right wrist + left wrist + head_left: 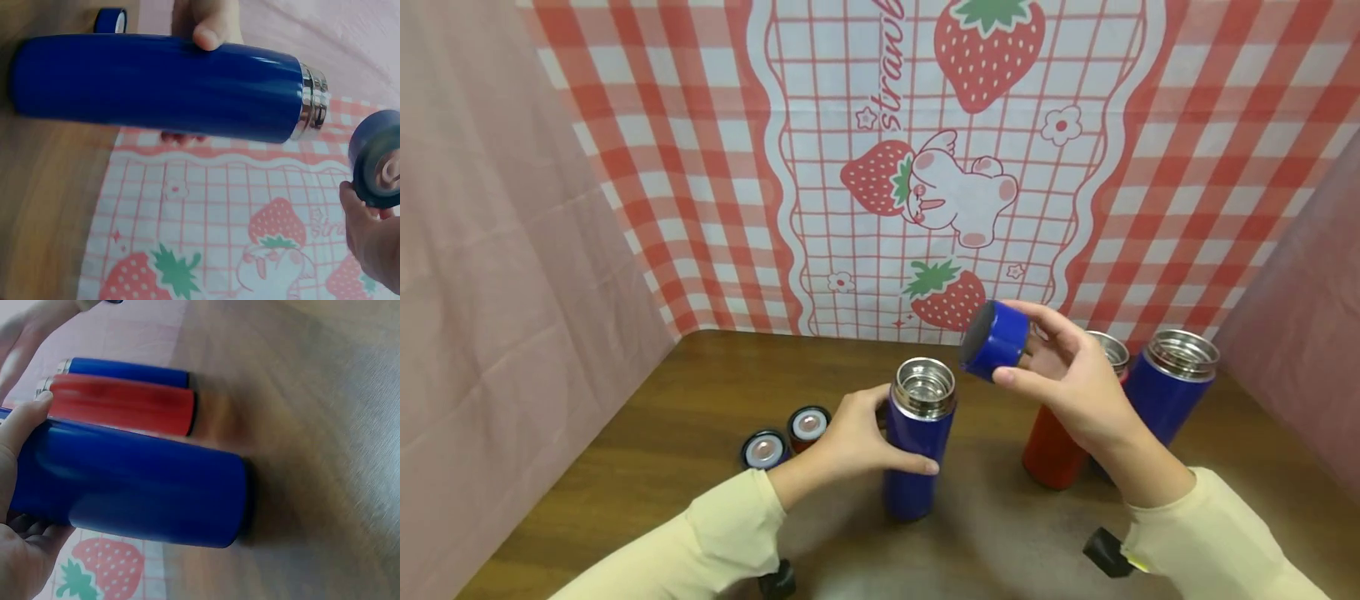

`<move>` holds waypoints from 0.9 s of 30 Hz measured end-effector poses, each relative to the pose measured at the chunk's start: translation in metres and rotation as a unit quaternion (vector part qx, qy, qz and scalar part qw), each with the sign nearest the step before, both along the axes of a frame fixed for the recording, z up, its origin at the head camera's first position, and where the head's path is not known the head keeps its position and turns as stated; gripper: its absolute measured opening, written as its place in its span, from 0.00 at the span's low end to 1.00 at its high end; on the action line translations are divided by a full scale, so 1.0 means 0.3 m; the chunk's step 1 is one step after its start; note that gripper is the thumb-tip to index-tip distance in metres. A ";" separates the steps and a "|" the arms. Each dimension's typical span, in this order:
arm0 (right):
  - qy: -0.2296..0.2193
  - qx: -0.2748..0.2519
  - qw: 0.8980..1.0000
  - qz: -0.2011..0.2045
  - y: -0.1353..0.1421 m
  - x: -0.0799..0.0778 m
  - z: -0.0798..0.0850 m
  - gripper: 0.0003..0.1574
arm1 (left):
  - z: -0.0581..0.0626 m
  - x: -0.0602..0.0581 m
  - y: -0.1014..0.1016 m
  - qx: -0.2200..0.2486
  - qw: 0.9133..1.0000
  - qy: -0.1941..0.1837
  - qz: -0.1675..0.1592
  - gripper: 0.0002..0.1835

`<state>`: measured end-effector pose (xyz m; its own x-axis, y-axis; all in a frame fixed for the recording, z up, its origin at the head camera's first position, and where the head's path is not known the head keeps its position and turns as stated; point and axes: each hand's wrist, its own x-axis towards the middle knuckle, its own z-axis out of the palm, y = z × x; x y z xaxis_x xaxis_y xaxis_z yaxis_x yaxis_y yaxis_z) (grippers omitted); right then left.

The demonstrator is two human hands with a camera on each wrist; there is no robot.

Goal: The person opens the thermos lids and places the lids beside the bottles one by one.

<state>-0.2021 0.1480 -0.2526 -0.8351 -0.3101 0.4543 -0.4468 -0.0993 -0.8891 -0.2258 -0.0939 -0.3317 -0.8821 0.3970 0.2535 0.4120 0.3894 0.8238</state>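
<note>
A blue thermos bottle (912,493) stands upright on the table, its steel mouth uncovered. My left hand (853,446) grips it around the upper body, with the thumb across the near side. Up and to the right of that mouth, my right hand (1086,387) holds a blue lid (1006,337) between thumb and fingers. The lid is tilted and apart from the bottle; in the right wrist view, the underside of the lid (381,162) shows. In the left wrist view, the held bottle (144,484) hides part of the fingers.
A red thermos bottle (1051,457) and another blue bottle (1167,396), both without lids, stand at the right behind my right hand and forearm. Two lids (765,450) lie underside up left of my left hand. A strawberry-print cloth (880,275) hangs behind the wooden table (647,433).
</note>
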 end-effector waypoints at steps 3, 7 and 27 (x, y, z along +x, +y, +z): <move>0.020 0.059 0.997 -0.052 0.021 0.021 0.000 0.36 | 0.015 -0.020 -0.014 0.001 1.000 -0.003 0.025 0.36; 0.073 0.163 0.976 -0.127 0.034 0.032 -0.024 0.39 | 0.037 -0.063 -0.035 0.000 0.999 -0.008 0.051 0.36; 0.153 0.479 0.841 -0.203 0.034 -0.009 -0.313 0.39 | 0.038 -0.213 -0.070 -0.028 0.991 -0.036 0.123 0.40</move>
